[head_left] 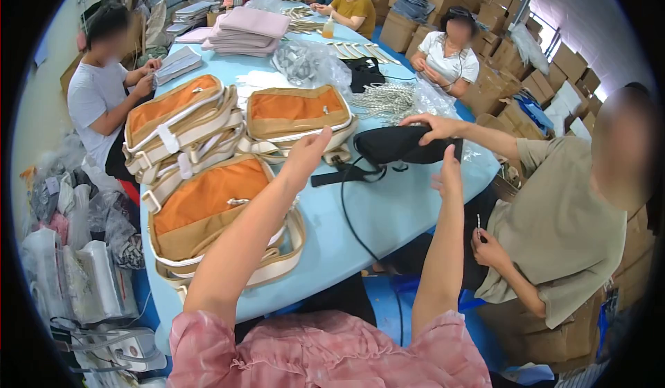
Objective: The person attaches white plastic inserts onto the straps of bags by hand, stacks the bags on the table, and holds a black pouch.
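Note:
My left hand [309,156] is raised over the table with its fingers stretched out, holding nothing. It is nearest to an orange and tan bag [298,111] with white trim and straps. My right hand [449,174] is also open, fingers extended, just below the end of a black bag [395,144]. Whether it touches that bag I cannot tell. A co-worker's hand [436,129] grips the black bag from above, and a black strap [339,175] trails from it. More orange and tan bags, one nearer me [208,204] and several stacked [176,111], lie to the left.
Pink folded pieces [246,31] are piled farther back on the blue table [346,239]. Clear plastic bags [312,62] and a heap of pale cords [391,100] lie mid-table. A black cable [353,225] runs over the near edge. People sit around the table; cardboard boxes [568,62] stand behind.

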Motion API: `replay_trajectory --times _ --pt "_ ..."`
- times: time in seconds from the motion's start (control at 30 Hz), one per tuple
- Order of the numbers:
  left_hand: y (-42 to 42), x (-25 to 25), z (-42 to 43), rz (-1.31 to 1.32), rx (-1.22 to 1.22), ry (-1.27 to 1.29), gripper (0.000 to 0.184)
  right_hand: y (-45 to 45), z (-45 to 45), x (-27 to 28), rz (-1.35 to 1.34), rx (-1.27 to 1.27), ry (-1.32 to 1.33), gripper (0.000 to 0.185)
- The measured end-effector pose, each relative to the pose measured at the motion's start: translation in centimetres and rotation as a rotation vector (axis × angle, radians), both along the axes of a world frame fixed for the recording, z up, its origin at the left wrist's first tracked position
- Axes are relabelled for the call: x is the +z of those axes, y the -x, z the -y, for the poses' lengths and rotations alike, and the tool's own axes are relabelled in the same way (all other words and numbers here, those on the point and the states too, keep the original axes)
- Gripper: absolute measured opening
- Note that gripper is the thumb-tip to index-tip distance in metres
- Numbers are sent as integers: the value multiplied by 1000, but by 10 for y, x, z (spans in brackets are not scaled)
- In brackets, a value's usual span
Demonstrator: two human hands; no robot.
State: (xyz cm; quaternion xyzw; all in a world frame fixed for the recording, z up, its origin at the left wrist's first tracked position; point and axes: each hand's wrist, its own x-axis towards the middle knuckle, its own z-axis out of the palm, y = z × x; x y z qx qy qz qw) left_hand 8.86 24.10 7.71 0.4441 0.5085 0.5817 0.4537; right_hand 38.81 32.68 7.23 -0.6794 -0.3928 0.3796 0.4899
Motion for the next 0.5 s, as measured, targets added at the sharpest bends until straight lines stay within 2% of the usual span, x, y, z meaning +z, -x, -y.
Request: replay_trajectory --times 0.07,0.1,0.17,0.2,0.23,0.27,0.3,0.37,0.43,0.47,0.5 --pt "-11 -14 -24 49 24 186 70 -42 -31 -37 513 109 -57 71" --pt "-21 -29 -37 114 53 246 76 -33 -6 -11 752 182 -66 52" --pt "-33 -28 -42 116 -105 411 78 -14 32 18 386 535 -338 47" --pt "-42 -45 -52 53 -59 246 80 13 68 53 8 788 -465 50" --pt "-44 -64 -69 56 -107 221 80 30 93 75 -159 1062 -557 55" --pt "-45 -79 -81 58 -160 201 80 44 118 88 -195 1301 -596 59" --pt "-50 -82 -86 -11 -104 67 77 50 127 91 6 1594 -753 64" --pt "-53 -63 -86 -45 -157 323 74 63 142 105 -249 2103 -590 61" --pt "-56 -52 -86 -15 -147 324 74 36 117 98 -207 2023 -485 52" --pt "-53 -49 -87 -28 -186 363 70 10 107 98 104 1579 -473 41" --pt "-51 -51 -90 -31 -205 384 69 7 89 85 104 1058 -572 38"
